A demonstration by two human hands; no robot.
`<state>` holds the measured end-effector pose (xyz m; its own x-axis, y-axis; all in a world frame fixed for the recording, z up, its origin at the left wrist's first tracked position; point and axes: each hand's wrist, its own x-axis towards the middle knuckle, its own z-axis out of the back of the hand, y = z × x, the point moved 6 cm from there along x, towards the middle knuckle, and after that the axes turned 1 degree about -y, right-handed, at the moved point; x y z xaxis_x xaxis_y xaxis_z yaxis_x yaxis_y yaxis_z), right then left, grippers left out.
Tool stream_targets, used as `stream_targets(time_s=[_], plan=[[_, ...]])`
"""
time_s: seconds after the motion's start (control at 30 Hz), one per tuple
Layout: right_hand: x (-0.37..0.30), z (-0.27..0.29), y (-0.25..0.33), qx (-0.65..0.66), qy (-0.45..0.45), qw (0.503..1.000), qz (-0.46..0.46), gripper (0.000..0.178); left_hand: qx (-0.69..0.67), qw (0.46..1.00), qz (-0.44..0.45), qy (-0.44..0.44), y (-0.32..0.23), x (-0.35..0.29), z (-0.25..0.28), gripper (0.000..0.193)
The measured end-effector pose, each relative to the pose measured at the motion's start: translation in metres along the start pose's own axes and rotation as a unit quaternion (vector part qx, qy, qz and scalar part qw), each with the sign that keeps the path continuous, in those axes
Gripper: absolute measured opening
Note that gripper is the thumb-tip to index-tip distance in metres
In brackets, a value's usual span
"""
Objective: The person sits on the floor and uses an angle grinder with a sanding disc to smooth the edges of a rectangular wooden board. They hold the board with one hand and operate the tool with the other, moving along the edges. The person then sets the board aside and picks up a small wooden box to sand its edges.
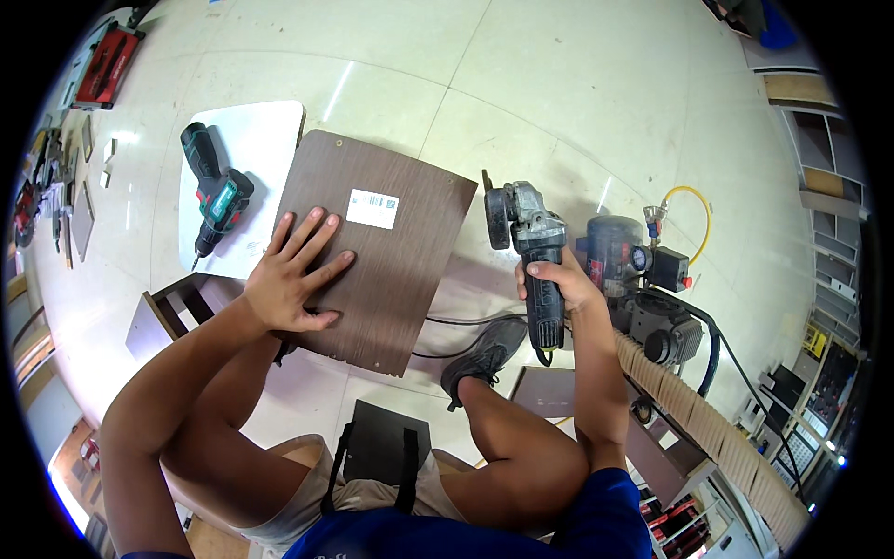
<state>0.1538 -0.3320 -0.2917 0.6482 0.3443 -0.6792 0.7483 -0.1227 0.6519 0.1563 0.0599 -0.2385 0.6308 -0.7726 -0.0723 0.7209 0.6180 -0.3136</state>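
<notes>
My left hand (298, 278) lies flat with spread fingers on a dark brown wood-grain panel (410, 270). A white label (372, 209) is stuck on the panel, above my fingertips. In my right hand (570, 284) is an angle grinder (540, 279), gripped round its black body. The grinder's metal head and guard point away from me, just right of the panel's far right corner and apart from it. Whether its disc is turning I cannot tell. The panel's near edge looks chipped in places.
A cordless drill (220, 196) lies on a white board (270, 140) left of the panel. To the right stands an air compressor (652, 289) with a yellow hose (706, 210) and a ribbed beige hose (689, 401). A black cord runs past my shoe (486, 359). A red toolbox (110, 65) is far left.
</notes>
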Motion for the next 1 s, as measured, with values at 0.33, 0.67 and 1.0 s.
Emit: stream_targets(time_s=[0.33,0.67,1.0], plan=[[0.012,-0.003,-0.003,0.023,0.015,1.000,-0.003,0.041,-0.016,1.000,0.009,-0.008,-0.002,0.000,0.005,0.083],[0.003,-0.014,-0.002,0.029,0.025,0.999,0.013,0.045,-0.024,1.000,0.016,-0.005,-0.002,-0.001,0.006,0.080],[0.000,-0.014,-0.018,0.067,0.022,0.998,0.000,0.050,-0.029,0.999,0.021,-0.008,-0.001,-0.002,0.004,0.078]])
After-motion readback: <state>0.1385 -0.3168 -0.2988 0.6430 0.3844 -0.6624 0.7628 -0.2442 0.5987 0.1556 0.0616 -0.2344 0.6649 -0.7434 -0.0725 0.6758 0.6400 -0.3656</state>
